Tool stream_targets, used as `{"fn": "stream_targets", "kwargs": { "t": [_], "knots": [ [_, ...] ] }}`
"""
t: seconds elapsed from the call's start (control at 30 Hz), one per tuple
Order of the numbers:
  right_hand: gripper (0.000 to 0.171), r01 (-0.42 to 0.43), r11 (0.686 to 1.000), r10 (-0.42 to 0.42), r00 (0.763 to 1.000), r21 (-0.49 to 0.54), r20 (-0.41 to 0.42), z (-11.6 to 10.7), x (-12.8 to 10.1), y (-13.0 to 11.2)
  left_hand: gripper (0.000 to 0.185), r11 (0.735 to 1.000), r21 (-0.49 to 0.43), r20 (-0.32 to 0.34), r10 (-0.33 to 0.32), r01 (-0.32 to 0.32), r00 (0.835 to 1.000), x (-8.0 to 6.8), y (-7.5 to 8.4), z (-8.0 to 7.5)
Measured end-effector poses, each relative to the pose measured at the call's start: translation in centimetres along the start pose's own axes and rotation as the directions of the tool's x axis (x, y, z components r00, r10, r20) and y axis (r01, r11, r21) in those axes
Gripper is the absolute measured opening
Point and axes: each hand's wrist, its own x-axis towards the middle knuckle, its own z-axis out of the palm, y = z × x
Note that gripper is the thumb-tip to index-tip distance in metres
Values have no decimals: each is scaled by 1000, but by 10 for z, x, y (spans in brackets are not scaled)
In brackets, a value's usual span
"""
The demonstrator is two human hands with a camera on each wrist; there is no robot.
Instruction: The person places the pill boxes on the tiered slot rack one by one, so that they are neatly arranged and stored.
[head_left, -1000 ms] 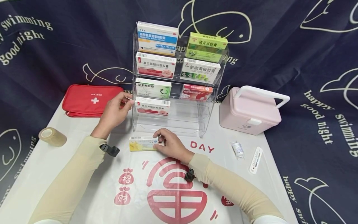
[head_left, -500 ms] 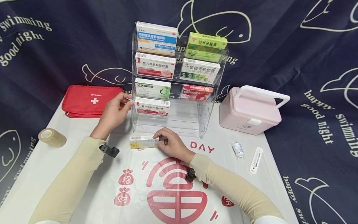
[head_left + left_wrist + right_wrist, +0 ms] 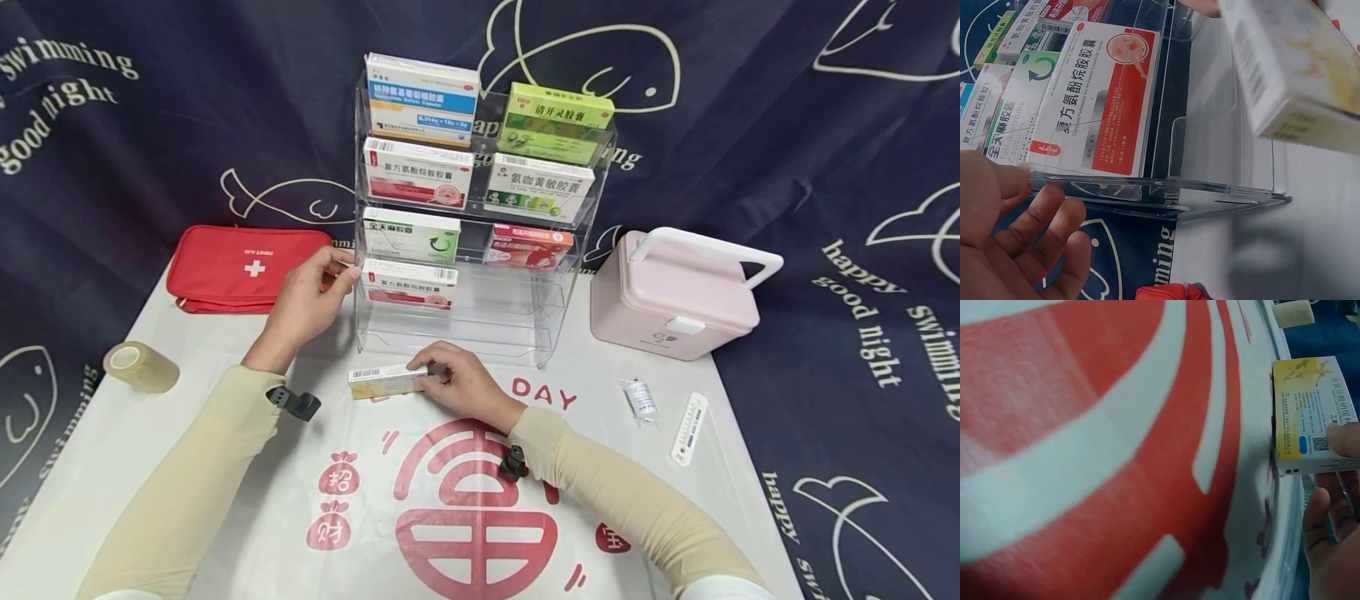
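Front of rack: right hand (image 3: 463, 385) is pinching one end of the yellow box (image 3: 382, 382), thumb and fingers curled round it, box tipped up on its long edge on the mat (image 3: 225, 467), probably so it'll slide into a slot upright
Yellow box: just in front of the clear rack (image 3: 551, 329), not in it yet; the wrist view shows its yellow printed face (image 3: 1310, 412) with a fingertip on it
Left hand: left hand (image 3: 307, 298) sits against the rack's left wall, fingers only lightly bent, touching the edge near the red-white box (image 3: 408, 285); looks like it's steadying the rack so it doesn't shift
Rack: lower left tier has that red-white box, the slot beside it on the right is free, upper tiers are full of boxes facing out so the labels read
Around: red first-aid pouch (image 3: 243, 267) behind the left hand, tape roll (image 3: 140, 367) off to the left, pink case (image 3: 675, 296) right of the rack, small vial (image 3: 639, 398) and thermometer (image 3: 686, 429) near it
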Motion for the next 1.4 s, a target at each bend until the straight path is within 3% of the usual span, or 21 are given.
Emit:
{"fn": "stream_targets", "kwargs": {
  "t": [0.13, 0.33, 0.47, 0.63, 0.8, 1.03, 1.2, 1.4],
  "knots": [
    [19, -6, 999, 8, 999, 32, -44, -12, 4, -10, 23, 1000, -2, 0, 9, -9, 1000, 1, 1, 0],
    [20, -37, 995, 43, 997, 90, -65, -48, 9, -46, 23, 1000, 3, 4, 0, 0, 1000, 1, 2, 0],
    [23, -57, 997, 62, 994, 56, -90, -78, 11, -58, 23, 1000, 3, 5, 3, -3, 1000, 1, 2, 0],
    [23, -66, 998, 63, 979, -7, -193, -120, 10, -65, 23, 1000, 4, 5, 4, -4, 1000, 0, 2, 0],
    [22, -64, 997, 47, 958, -51, -283, -155, 4, -61, 23, 1000, 4, 2, -4, 4, 1000, 0, 2, -1],
    [24, -83, 986, 21, 923, -144, -384, -181, -6, -25, 22, 1000, 11, -1, 0, 0, 1000, -1, 0, 0],
    [20, -65, 948, -58, 928, -311, -369, -186, -6, -18, 22, 1000, 10, 6, 3, -3, 1000, -2, -1, 1],
    [22, 10, 845, -186, 943, -534, -275, -186, -6, -19, 22, 1000, 9, 3, 1, -1, 1000, -1, 0, 2]
  ]
}}
